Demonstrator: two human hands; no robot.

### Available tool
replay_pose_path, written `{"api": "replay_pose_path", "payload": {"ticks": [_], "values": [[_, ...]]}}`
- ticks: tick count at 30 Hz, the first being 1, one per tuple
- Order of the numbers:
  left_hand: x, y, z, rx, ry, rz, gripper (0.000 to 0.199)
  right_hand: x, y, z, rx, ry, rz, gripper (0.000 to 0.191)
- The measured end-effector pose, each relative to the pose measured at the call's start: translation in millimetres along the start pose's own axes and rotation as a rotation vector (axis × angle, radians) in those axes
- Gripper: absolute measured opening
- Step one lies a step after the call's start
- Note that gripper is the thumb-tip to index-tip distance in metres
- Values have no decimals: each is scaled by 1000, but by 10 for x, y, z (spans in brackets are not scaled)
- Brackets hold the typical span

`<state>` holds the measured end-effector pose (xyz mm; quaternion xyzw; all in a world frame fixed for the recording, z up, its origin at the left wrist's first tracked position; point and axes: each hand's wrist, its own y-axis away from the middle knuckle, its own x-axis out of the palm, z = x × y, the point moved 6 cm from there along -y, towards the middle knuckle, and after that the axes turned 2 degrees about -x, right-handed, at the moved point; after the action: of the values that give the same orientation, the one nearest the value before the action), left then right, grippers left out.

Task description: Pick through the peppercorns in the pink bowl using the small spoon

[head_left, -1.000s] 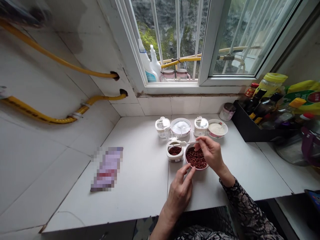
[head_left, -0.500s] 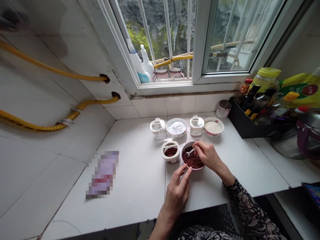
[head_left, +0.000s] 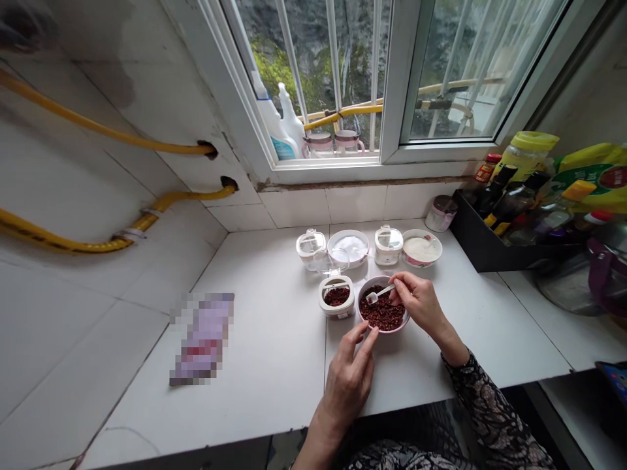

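Note:
A small white spoon point(head_left: 376, 297) is pinched in my right hand point(head_left: 416, 301), its scoop low over the dark red grains in a round bowl point(head_left: 386, 316). At the bowl's near rim rest the fingertips of my left hand point(head_left: 350, 375), the fingers apart and holding nothing. Just left of the bowl stands a square white jar point(head_left: 337, 297) with its clear lid up and similar dark grains inside. Behind are two more white jars point(head_left: 311, 249) point(head_left: 388, 245), a bowl of white powder or grains point(head_left: 349, 249) and a patterned bowl of off-white contents point(head_left: 421, 248).
A black box of bottles point(head_left: 473, 238) stands at the back right, beside a lidded jar point(head_left: 441, 213) and a metal pot point(head_left: 563, 284). On the left of the counter lies a blurred purple packet point(head_left: 203, 339). The window is behind.
My right hand has moved slightly right and up with the spoon, whose scoop now shows more clearly over the grains. The whole view has shifted slightly; my left hand stays at the rim.

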<state>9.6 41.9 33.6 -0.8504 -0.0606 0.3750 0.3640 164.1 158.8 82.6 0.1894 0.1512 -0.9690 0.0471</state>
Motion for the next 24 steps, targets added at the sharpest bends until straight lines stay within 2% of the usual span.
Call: {"api": "replay_pose_path", "payload": {"ticks": [12, 24], "values": [[1, -2, -4, 3, -10, 7, 56, 19, -6, 2, -31, 32, -7, 18], [7, -3, 2, 10, 9, -4, 59, -44, -18, -149, 170, -286, -51, 37]]}}
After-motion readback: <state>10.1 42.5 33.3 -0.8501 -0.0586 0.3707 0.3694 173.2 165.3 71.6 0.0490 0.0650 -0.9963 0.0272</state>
